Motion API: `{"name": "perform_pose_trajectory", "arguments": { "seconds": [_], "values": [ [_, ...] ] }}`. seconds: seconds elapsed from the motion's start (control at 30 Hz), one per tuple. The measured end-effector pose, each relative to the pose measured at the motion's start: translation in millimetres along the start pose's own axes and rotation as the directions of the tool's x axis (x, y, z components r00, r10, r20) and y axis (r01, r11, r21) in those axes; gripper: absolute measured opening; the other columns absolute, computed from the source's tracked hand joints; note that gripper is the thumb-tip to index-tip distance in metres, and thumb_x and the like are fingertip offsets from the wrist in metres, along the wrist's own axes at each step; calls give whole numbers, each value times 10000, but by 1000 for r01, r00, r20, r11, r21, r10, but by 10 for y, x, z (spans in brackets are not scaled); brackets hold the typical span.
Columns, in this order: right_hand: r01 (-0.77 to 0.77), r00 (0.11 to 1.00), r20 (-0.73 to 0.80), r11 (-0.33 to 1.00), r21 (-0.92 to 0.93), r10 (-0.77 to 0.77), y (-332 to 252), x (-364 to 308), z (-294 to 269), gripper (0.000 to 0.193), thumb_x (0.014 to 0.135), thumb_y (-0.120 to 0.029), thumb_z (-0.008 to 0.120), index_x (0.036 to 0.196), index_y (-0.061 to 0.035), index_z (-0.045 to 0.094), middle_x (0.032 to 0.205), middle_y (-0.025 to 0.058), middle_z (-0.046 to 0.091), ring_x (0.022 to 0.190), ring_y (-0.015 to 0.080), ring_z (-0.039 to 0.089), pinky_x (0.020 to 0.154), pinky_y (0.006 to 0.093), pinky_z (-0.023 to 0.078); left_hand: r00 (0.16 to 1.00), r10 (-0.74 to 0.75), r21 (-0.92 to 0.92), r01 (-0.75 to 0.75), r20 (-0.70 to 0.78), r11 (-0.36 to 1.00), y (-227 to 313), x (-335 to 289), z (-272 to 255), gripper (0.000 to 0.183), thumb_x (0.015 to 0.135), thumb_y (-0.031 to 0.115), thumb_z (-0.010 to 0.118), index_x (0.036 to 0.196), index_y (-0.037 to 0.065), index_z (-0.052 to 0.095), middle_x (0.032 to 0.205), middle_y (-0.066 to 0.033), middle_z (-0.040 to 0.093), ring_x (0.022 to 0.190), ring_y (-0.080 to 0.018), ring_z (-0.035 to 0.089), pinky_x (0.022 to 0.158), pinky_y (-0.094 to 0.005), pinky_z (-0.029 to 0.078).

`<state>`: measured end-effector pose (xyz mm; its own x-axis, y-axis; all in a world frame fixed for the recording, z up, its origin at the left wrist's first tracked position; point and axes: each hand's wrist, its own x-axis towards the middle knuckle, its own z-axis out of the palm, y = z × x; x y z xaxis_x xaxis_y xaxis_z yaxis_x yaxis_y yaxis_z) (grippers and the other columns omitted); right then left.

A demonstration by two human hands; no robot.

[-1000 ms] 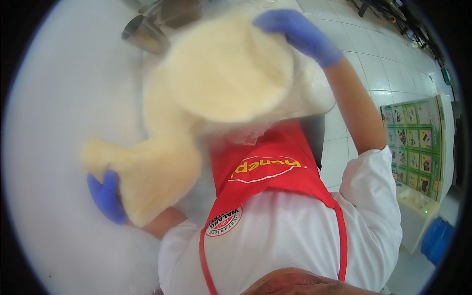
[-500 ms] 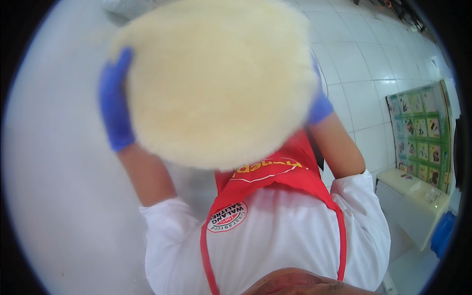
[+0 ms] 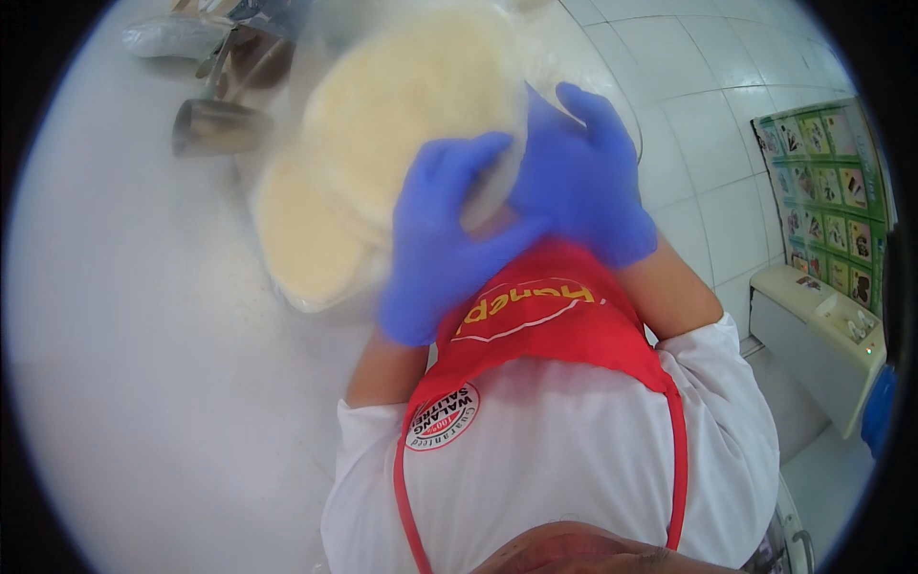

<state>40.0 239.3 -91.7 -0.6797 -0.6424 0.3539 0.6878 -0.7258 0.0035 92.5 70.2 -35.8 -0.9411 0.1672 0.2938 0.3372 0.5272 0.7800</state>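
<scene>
A pale, round, flat dough sheet [image 3: 406, 100] lies on top of another pale round sheet [image 3: 308, 234], whose left and near part sticks out from under it. Clear plastic [image 3: 569, 62] shows around their edges. Both my hands wear blue gloves. My left hand [image 3: 435, 234] is at the near edge of the upper round, thumb and fingers apart. Just to its right, my right hand [image 3: 593, 182] is open beside the round's right edge, thumb raised. Both are slightly blurred, and I cannot tell whether they touch the dough.
A metal cup [image 3: 215, 129] lies on its side on the white table [image 3: 172, 335], left of the rounds. Beyond it are a clear plastic bag [image 3: 177, 36] and dark utensils. At right are a tiled floor [image 3: 732, 206], a green poster board [image 3: 830, 196] and a white dispenser [image 3: 818, 340].
The dough round, held up between both hands before, now lies farther away on the other round. My hands have let go and come together at its near right side. The metal cup is now visible.
</scene>
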Motion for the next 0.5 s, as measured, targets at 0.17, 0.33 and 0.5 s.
{"name": "perform_pose_trajectory", "arguments": {
  "seconds": [0.17, 0.33, 0.5],
  "values": [
    [-34, 886, -375, 771, -636, -271, 168, -76, 101, 759, 957, -127, 629, 1609, 9, 267, 1433, 144, 535, 1290, 238, 556, 1070, 313, 453, 997, -74, -20, 74, -9, 997, -301, -23, -27, 280, 834, 67, 796, 1098, 27, 713, 928, -103, 722, 803, -214, 709, 777, -325, 567],
    [-161, 838, -369, 463, -871, -402, 180, -17, 132, 741, 918, -65, 685, 1558, 71, 337, 1434, 162, 544, 1288, 205, 560, 1080, 320, 463, 992, -116, -131, 109, -48, 985, -352, -66, 0, 232, 855, 31, 755, 1082, 11, 714, 943, -97, 734, 826, -182, 713, 791, -311, 568],
    [-176, 803, -362, 392, -903, -473, 112, -92, 141, 596, 932, -39, 689, 1475, 77, 470, 1288, 140, 652, 1134, 164, 647, 989, 280, 522, 977, -206, -246, 186, -57, 951, -323, -46, 26, 238, 881, -8, 723, 1117, -9, 697, 993, -73, 727, 889, -144, 692, 834, -293, 556]
  ]
}}
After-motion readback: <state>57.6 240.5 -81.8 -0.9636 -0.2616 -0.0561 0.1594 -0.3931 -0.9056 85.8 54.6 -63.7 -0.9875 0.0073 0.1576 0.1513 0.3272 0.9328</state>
